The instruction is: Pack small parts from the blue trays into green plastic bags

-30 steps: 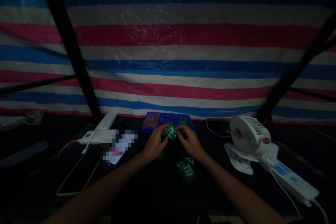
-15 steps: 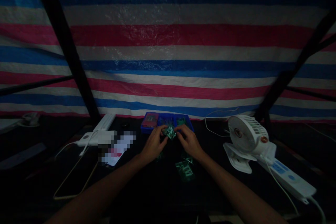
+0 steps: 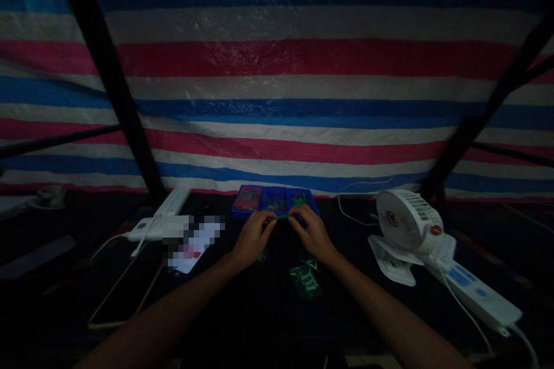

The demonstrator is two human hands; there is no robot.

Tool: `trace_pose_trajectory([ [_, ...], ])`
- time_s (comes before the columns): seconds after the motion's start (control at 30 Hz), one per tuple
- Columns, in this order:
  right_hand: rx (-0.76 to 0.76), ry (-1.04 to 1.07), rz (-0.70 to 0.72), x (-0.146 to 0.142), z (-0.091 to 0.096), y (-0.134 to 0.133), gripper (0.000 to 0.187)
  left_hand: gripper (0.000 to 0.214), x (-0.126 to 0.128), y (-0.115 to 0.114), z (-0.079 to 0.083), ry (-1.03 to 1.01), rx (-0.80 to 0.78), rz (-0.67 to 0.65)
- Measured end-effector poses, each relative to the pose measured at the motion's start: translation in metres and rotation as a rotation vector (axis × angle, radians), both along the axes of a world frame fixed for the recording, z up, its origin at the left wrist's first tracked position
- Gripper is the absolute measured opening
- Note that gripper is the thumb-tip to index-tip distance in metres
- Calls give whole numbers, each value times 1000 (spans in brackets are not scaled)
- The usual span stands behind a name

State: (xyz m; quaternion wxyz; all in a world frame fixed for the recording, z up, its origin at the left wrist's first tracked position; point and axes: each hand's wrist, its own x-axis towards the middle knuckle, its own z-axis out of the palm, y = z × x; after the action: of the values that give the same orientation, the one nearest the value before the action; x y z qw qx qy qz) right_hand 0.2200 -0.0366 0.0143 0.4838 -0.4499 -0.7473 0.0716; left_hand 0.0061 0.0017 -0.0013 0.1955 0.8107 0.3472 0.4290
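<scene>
Between my two hands a small green plastic packet [image 3: 282, 217] is stretched, seen nearly edge-on as a thin strip. My left hand [image 3: 254, 236] pinches its left end with thumb and fingers. The right end is pinched by my right hand [image 3: 312, 233]. Just behind stands a blue compartment box [image 3: 236, 213] holding a reddish item [image 3: 248, 198] at left and small pieces in its other sections. Nearer to me, another clear packet with greenish pieces [image 3: 305, 279] lies on the dark table. More green bits show beside my left wrist, too dim to make out.
At right, a white fan [image 3: 400, 219] stands by a white power strip [image 3: 480, 294] with cables. To the left lie a phone [image 3: 127, 291], a partly blurred white card [image 3: 190, 253] and another power strip [image 3: 173, 202]. Dark poles and a striped tarp [image 3: 281, 57] rise behind.
The packet between my hands has gone from its shiny face showing to a thin, edge-on strip. My hands have stayed in nearly the same place.
</scene>
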Motion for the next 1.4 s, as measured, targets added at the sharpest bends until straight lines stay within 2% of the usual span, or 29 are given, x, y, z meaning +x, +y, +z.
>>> trace_pose_trajectory([
  [0.17,18,19,-9,0,-1,1,15,20,-1,-2,2,3,-33,24],
  [0.4,0,1,5,-2,-1,0,13,23,0,-3,6,22,10,15],
  [0.8,-95,-21,37,-3,-6,1,14,23,0,-6,10,33,51,12],
  [1.4,-114,-26,27,-2,-10,3,13,23,0,-2,0,-3,24,13],
])
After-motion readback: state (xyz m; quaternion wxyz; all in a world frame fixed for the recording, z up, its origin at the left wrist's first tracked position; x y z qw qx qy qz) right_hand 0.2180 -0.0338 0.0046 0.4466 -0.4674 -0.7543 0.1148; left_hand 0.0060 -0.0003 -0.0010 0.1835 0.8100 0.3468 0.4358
